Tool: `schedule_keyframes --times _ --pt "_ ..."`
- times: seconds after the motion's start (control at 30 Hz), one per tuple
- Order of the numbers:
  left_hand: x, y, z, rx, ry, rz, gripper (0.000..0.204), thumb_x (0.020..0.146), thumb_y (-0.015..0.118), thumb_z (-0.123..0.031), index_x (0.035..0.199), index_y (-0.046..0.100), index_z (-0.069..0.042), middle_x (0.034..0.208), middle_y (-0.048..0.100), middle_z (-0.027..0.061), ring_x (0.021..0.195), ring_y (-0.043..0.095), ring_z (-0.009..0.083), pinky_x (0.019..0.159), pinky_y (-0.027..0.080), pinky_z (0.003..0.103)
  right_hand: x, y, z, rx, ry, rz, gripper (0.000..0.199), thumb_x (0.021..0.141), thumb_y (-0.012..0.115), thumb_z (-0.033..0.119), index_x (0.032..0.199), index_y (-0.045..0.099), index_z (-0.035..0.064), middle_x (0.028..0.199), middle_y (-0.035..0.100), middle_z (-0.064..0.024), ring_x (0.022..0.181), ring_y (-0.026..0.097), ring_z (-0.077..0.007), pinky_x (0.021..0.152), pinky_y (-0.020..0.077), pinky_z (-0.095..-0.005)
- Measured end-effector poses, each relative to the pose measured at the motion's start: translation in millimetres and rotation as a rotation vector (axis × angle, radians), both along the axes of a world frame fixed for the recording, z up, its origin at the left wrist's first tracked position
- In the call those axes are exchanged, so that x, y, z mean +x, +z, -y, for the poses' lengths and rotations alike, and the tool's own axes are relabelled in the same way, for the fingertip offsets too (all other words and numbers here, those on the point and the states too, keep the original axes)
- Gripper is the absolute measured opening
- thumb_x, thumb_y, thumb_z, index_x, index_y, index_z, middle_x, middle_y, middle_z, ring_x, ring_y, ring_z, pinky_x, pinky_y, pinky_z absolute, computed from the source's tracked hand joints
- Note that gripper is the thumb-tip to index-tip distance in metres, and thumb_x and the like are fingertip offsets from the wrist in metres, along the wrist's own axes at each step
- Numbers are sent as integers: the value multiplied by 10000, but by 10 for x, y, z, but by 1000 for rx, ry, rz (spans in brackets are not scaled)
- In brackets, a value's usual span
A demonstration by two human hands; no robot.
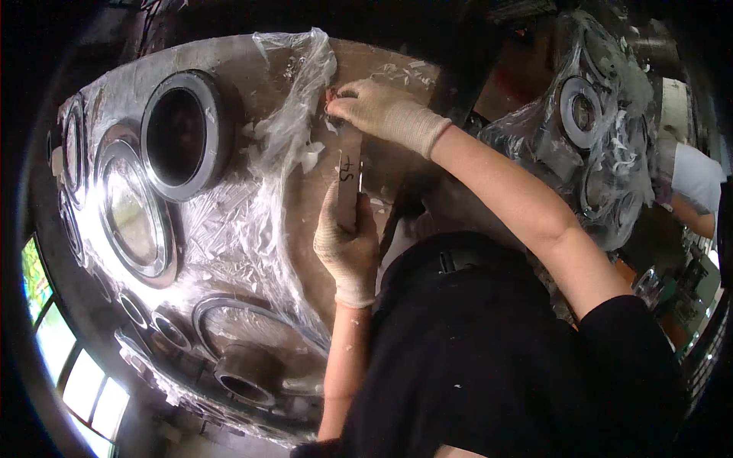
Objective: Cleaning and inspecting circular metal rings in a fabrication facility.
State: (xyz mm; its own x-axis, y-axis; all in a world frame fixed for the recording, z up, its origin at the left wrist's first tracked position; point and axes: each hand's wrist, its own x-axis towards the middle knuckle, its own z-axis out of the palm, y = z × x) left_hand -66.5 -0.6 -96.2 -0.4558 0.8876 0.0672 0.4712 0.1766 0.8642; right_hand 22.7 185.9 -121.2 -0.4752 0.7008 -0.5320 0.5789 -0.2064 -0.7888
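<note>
My left hand [347, 256], in a pale knit work glove, is closed around the lower end of a flat grey rectangular bar [349, 172] with dark handwriting on its face. The bar stands up lengthwise from the grip. At its far end is my right hand [385, 116], gloved alike, with fingers curled together. A small reddish and dark bit shows at those fingertips; what it is I cannot make out. Both hands are over a brownish table [408, 72], to the right of a crumpled clear plastic film [305, 99].
Left on the table stand a thick dark ring [210, 137], a large shiny ring [164, 229] and a short dark cylinder [248, 374]. At the right, plastic film wraps more ring-shaped parts [584, 111]. Another person's arm [691, 217] shows at the far right.
</note>
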Motion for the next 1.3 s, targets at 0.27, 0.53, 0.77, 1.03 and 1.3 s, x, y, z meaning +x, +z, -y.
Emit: schedule_keyframes --times 0.27,0.53,0.77,1.03,1.3 --pt "-249 -308 476 95 -2 735 295 994 515 -179 1218 637 -30 1117 638 96 994 609 185 867 527 383 -192 628 775 404 225 -193 380 901 574 397 1036 690 61 909 696 -58 913 669 -197 856 513 -323" --pt "-138 248 447 -157 -122 -29 448 812 651 88 1252 575 53 1142 652 129 1069 620 235 938 487 322 110 -316 865 -311 -317 -489 326 941 602 319 1165 645 87 1115 671 -48 1075 609 -168 962 457 -305" --pt "-303 352 433 -441 -18 -10 431 836 663 20 1257 576 42 1110 682 130 1003 661 200 887 506 321 -257 292 1280 529 166 -564 296 925 595 298 1130 638 89 1163 657 -94 1117 587 -283 975 437 -397" --pt "-140 249 482 -300 54 191 360 855 664 70 1212 617 64 1167 673 127 1054 631 182 952 485 302 -83 201 955 270 64 -364 386 961 524 402 1001 696 58 932 688 -113 971 640 -292 893 487 -374" --pt "-73 2 259 -36 30 250 389 827 649 107 1211 619 52 1194 657 131 1097 624 226 969 475 327 -93 393 701 438 41 -278 405 968 523 402 1050 675 36 1004 697 -57 953 658 -175 965 465 -370"
